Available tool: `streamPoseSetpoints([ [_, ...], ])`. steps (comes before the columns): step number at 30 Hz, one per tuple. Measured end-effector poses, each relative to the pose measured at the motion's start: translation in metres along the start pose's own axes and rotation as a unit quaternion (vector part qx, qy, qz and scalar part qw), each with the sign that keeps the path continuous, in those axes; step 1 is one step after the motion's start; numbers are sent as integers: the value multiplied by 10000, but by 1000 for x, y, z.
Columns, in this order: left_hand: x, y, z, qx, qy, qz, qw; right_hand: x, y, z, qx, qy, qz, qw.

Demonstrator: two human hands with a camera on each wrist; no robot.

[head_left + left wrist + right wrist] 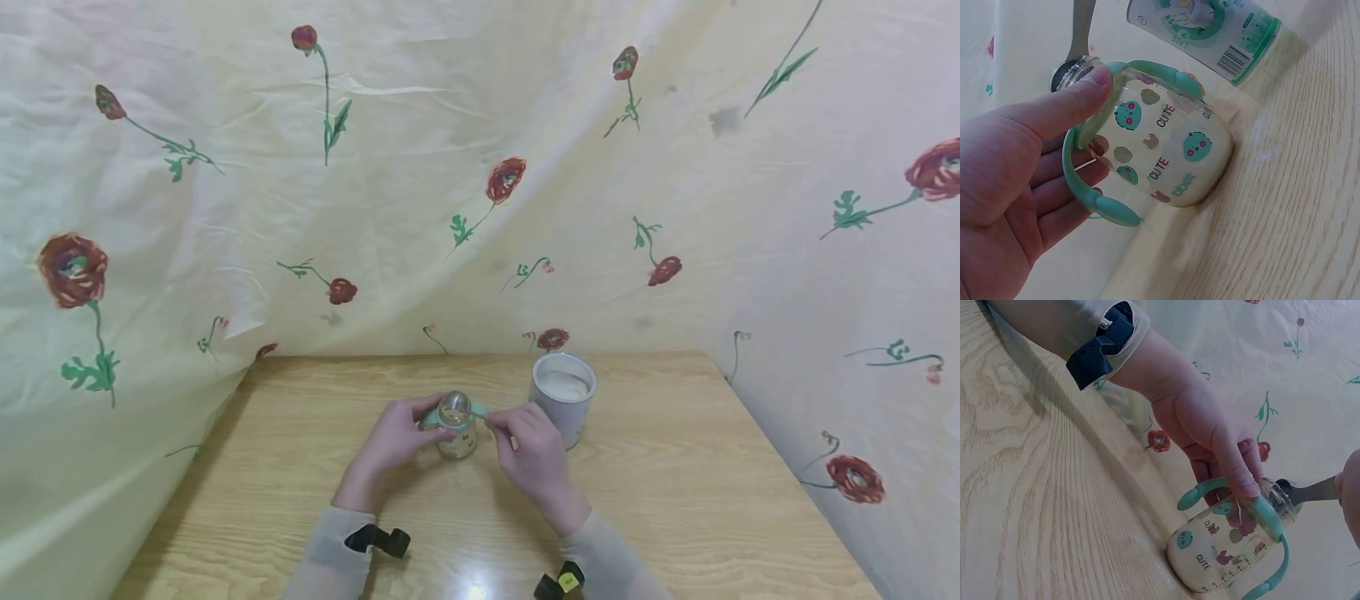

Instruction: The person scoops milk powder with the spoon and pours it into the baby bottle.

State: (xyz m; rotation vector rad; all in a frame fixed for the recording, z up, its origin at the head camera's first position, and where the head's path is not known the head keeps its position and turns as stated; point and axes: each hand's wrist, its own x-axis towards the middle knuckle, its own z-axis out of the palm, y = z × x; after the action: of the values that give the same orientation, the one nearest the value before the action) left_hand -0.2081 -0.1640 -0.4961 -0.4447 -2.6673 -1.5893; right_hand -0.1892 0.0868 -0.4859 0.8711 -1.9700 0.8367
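A clear baby bottle [459, 443] with green side handles and printed cartoon faces stands on the table. My left hand [401, 433] grips it around the neck, with the thumb on the near side and the fingers behind, as the left wrist view shows. Pale contents sit low inside the bottle [1175, 150]. My right hand [534, 454] pinches the handle of a metal measuring spoon [1319, 490]. The spoon's bowl is at the bottle's open mouth; in the head view it covers most of the opening. Whether the bowl holds anything is hard to tell.
Just behind my right hand stands an open white and green can [568, 410] with whitish contents. The wooden table [675, 467] meets a flower-printed cloth [420, 208] at the back and sides. Each sleeve has a dark wrist camera [378, 540] on it.
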Motion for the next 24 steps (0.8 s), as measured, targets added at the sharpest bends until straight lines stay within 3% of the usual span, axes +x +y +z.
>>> streamPoseSetpoints([
  [7,1,-2,0,48,-18,13,10000,-1,0,2,75,58,108,9999],
  [15,0,0,0,67,33,-68,9999,1,-1,4,593,271,996,9929],
  [24,2,-3,0,-20,-27,-20,10000,0,0,3,485,395,542,9966],
])
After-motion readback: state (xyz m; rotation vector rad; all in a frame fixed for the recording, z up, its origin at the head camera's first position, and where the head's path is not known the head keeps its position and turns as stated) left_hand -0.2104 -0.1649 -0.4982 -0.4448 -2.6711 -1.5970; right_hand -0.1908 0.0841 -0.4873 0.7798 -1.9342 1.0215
